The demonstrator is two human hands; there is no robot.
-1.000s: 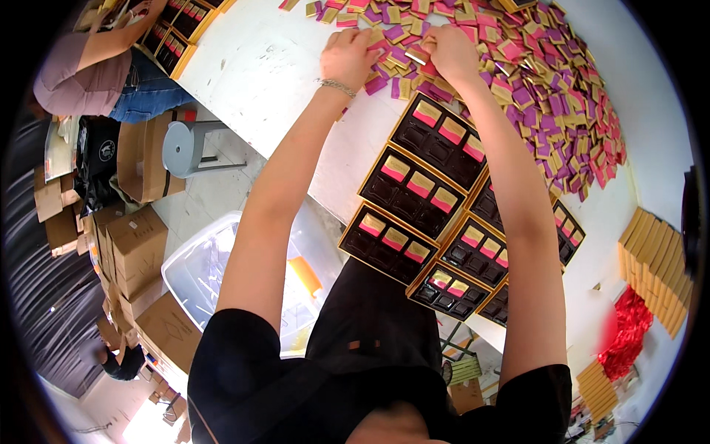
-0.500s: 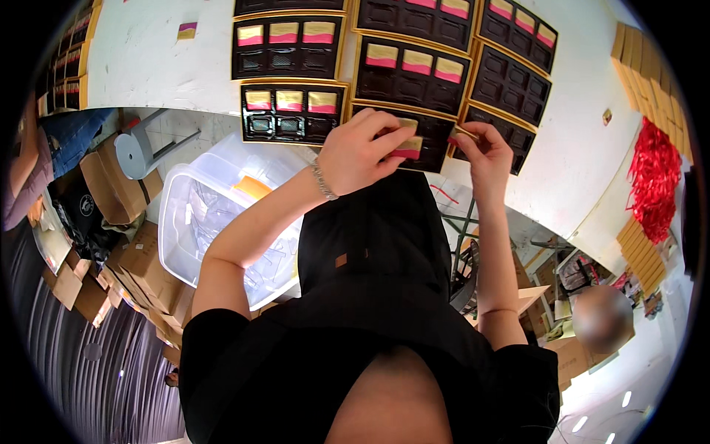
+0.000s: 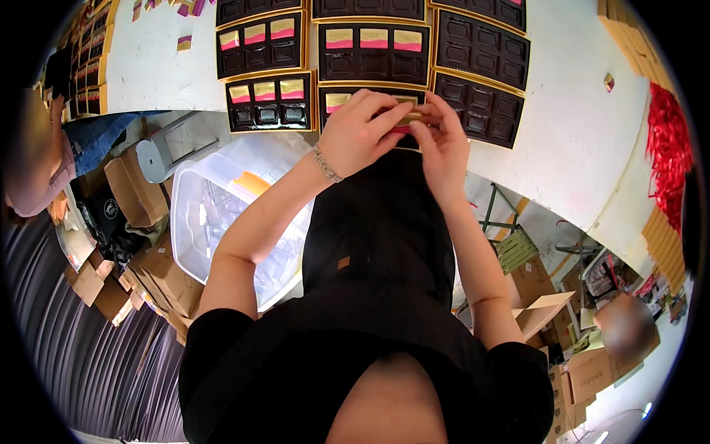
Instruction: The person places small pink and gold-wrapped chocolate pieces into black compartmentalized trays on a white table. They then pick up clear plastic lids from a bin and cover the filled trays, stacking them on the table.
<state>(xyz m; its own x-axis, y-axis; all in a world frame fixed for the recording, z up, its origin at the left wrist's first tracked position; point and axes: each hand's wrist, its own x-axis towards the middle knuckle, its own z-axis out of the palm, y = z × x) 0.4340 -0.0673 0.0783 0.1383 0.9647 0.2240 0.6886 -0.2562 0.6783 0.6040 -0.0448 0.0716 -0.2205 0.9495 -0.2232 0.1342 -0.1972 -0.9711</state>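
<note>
My left hand [image 3: 362,129] is over the near middle box [image 3: 322,118], a gold-edged one with a black compartment tray. Its fingers are curled on gold-and-pink wrapped chocolates [image 3: 401,129], partly hidden by the fingertips. From the right, my right hand [image 3: 444,144] meets it with thumb and fingers pinched on a chocolate at the same spot. Another wrapped chocolate [image 3: 336,101] sits in that box's far-left compartment. To the left, a like box [image 3: 270,115] carries three chocolates in its far row. The near right box [image 3: 481,107] shows only dark compartments.
More boxes stand in rows farther back, among them one [image 3: 373,68] with three chocolates. Loose chocolates lie on the white table [image 3: 163,78]. Below the table's near edge are a clear plastic tub [image 3: 181,222] and a grey stool [image 3: 154,159]. Red shredded filler [image 3: 665,140] lies far right.
My right hand has moved left, from beside the right-hand box to my left hand over the near middle box. One chocolate now shows in that box's far-left compartment. The whole view has shifted.
</note>
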